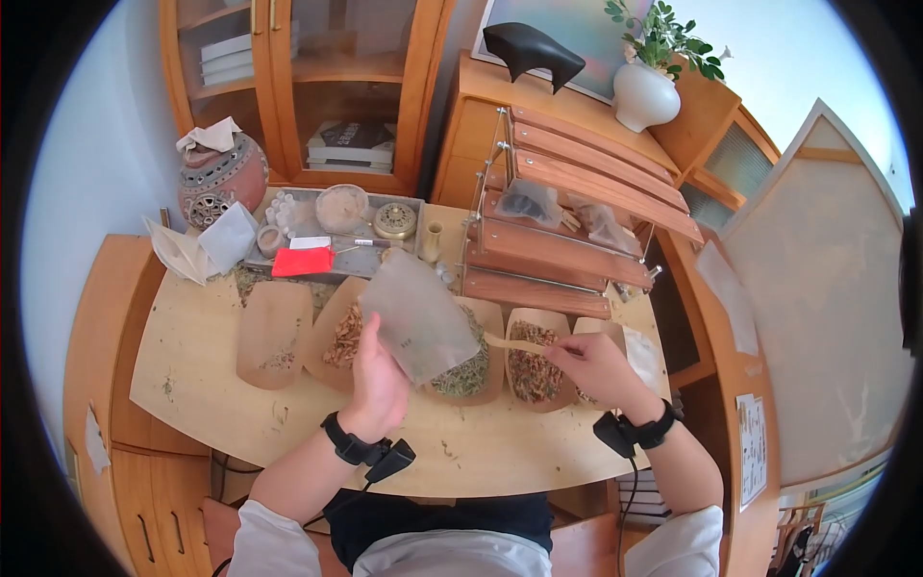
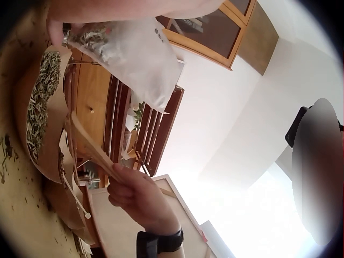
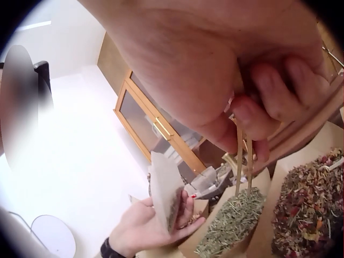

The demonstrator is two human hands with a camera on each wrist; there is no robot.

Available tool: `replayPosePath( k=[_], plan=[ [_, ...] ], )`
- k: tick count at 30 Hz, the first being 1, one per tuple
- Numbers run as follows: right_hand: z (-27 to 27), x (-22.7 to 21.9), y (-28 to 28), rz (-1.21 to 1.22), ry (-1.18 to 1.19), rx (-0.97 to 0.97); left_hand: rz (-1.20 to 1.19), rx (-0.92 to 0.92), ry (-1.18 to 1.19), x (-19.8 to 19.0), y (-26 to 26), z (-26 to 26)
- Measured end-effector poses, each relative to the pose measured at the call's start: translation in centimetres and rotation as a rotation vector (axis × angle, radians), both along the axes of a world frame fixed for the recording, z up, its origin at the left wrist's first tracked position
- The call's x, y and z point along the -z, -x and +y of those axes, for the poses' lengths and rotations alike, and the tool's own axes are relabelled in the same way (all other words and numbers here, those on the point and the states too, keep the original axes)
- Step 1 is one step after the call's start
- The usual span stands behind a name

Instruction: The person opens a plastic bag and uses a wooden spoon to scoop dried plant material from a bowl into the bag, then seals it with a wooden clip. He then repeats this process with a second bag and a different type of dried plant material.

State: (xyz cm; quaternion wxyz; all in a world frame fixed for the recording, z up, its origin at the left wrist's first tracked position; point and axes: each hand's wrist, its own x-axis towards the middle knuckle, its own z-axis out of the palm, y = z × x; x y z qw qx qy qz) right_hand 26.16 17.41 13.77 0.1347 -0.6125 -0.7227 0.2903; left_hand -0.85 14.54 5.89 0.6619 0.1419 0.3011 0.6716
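Note:
My left hand (image 1: 380,387) holds a translucent white pouch (image 1: 418,313) between thumb and fingers, tilted above the paper trays. Dried bits show through its lower end in the left wrist view. My right hand (image 1: 606,370) pinches a pair of wooden tweezers (image 1: 519,344); their two prongs point down toward green dried herbs (image 3: 231,221) in the right wrist view. Those herbs lie in a brown paper tray (image 2: 58,126). Just right of it, under my right hand, is a tray of mixed red and green dried petals (image 1: 536,373). Orange-brown chips (image 1: 343,341) fill a tray behind my left hand.
At the left, a paper tray (image 1: 274,322) holds a few crumbs. Behind the trays stand a grey tray (image 1: 361,264) with small jars, a red packet (image 1: 303,261) and a slatted wooden rack (image 1: 558,255). A patterned pot (image 1: 236,173) sits at the back left.

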Motion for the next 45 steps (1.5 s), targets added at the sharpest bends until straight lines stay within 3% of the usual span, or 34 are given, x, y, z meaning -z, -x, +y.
replayPosePath(
  k=[4,10,19,28,31,42,45],
  plan=[
    [0.7,2.3,0.7,-0.15,-0.045,-0.048,-0.008,-0.006,0.0,0.3,0.0,0.1],
    [0.8,2.6,2.4,-0.07,0.098,-0.094,-0.021,0.004,-0.018,0.5,0.2,0.1],
    [-1.3,4.4,4.8,-0.2,-0.27,-0.212,-0.004,-0.015,-0.014,-0.1,0.2,0.1],
    [0.0,6.5,2.6,0.064,-0.115,-0.139,-0.008,-0.012,-0.012,0.0,0.3,0.1],
    [0.5,5.5,2.0,0.218,0.092,-0.069,0.002,-0.022,0.0,-0.2,0.2,0.1],
    [-0.4,-1.9,1.4,0.658,0.164,0.109,-0.033,0.047,-0.003,0.5,0.0,0.1],
    [-0.5,-3.4,2.2,0.573,0.172,0.04,-0.038,0.084,-0.006,0.8,0.0,0.2]
  ],
)
